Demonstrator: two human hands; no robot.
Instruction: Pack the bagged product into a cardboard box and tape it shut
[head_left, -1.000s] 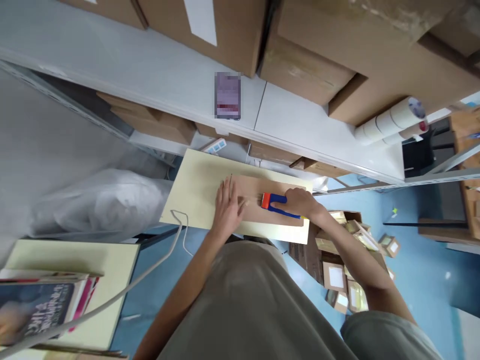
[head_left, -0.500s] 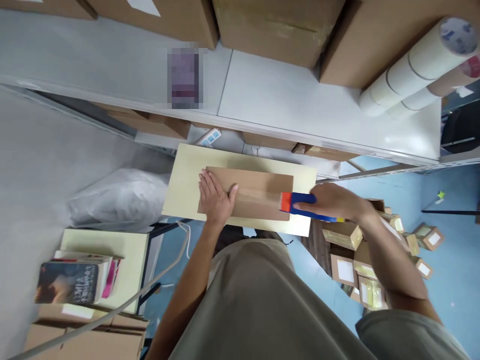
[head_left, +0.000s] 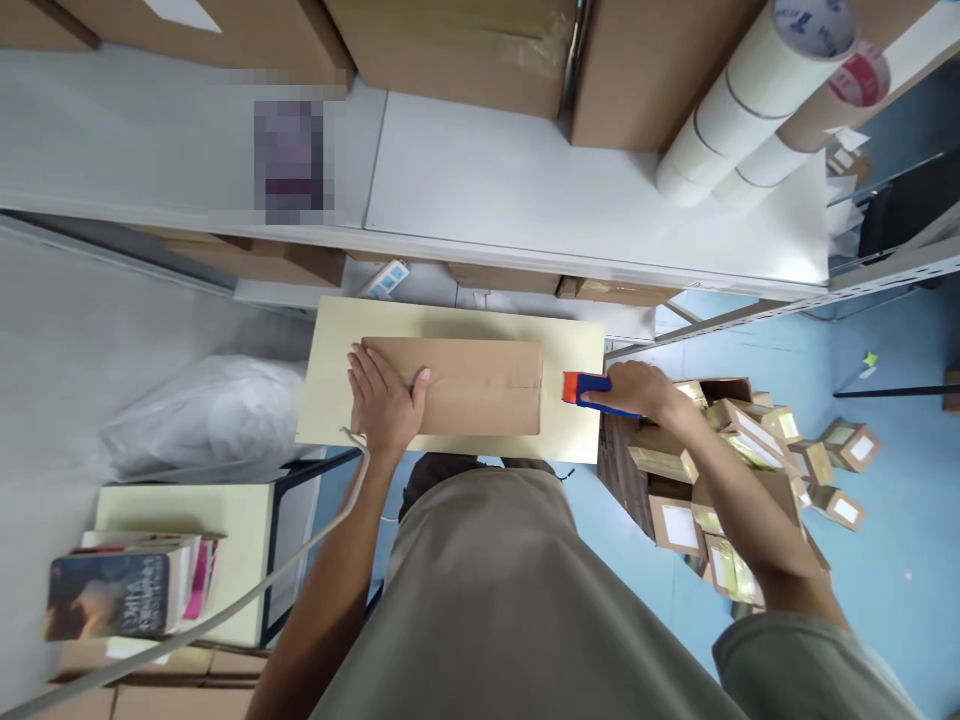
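A closed, long brown cardboard box (head_left: pixel 480 385) lies on a pale yellow board (head_left: pixel 577 335) in front of my body. My left hand (head_left: pixel 386 400) rests flat on the box's left end, fingers stretched out and thumb apart. To the right of the box, my right hand (head_left: pixel 634 388) is closed round a blue tape dispenser (head_left: pixel 592 388) with an orange front end. A gap shows between the dispenser's front and the box's right end. The palm side of my right hand is hidden.
A grey shelf (head_left: pixel 480 190) with large cartons and stacked tape rolls (head_left: pixel 739 110) runs across the back. Small boxes (head_left: pixel 679 520) are piled at the right. Books (head_left: pixel 112 590) lie at lower left, with a pale cable (head_left: pixel 300 555) passing close to my left arm.
The tape dispenser was over the box's right end and is now off it, to the right. My left hand stays on the box's left end. The whole view has shifted.
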